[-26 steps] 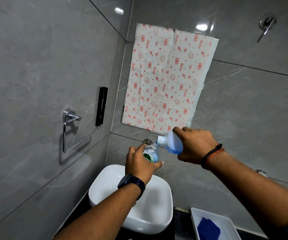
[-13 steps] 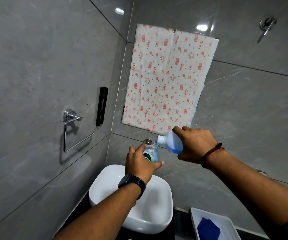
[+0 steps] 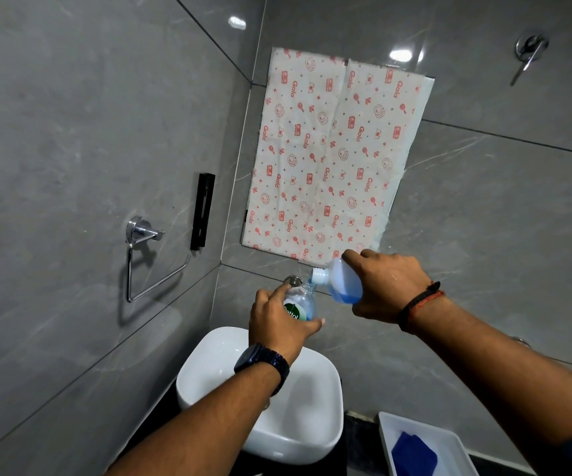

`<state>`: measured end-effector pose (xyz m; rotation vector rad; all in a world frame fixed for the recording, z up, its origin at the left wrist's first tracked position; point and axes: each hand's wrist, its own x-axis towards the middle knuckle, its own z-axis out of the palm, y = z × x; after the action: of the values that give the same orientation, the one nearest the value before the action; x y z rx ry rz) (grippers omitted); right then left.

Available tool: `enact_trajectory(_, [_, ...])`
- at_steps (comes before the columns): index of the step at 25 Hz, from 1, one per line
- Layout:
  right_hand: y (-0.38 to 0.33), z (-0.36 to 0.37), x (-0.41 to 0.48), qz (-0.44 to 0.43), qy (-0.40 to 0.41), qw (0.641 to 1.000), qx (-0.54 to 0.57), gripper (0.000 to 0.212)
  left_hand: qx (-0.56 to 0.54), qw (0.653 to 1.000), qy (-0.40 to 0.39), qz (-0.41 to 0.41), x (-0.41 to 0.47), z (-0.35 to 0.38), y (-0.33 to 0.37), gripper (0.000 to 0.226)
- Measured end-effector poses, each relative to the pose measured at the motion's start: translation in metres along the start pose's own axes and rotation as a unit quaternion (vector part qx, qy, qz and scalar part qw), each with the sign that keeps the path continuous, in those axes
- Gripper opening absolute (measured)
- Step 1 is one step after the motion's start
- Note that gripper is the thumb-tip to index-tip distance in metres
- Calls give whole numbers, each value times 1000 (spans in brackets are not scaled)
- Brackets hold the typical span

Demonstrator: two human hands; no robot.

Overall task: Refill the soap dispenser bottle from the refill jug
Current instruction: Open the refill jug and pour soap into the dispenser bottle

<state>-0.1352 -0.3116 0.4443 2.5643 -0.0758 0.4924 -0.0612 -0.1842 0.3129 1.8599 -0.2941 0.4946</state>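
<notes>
- Barely anything has shifted over the last second: your right hand (image 3: 386,286) still wraps the refill jug (image 3: 344,285), fingers closed round its pale body just right of centre frame, thumb-side on top.
- Your left hand (image 3: 277,324) keeps its closed grip on the Dettol dispenser bottle (image 3: 300,305), fingertips curled round the label side, holding it upright at centre frame above the white basin (image 3: 325,417).
- Between the two hands, the jug stays tipped hard to the left, its white neck (image 3: 319,276) touching or just over the bottle's open mouth; from this angle you cannot tell which.
- Blue liquid sits pooled in the jug's lower side, and a little blue shows at the neck, so the pour looks to be under way. The level has not visibly dropped, which suggests a slow flow.
- How full the clear bottle is stays mostly hidden behind your left fingers, so judge it by feel or tilt your head to check.
- Further out, the chrome tap top (image 3: 292,280) sits just behind the bottle, and a white tray (image 3: 449,441) with a blue cloth (image 3: 413,455) lies at lower right, well apart.
- Hold both wrists steady; a slip at the neck would spill into the basin.
</notes>
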Motion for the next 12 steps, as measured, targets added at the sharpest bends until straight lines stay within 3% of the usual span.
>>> enact_trajectory(12, [-1, 0, 3, -1, 3, 1000, -5, 70, -1, 1000, 0, -11, 1, -1, 0, 82])
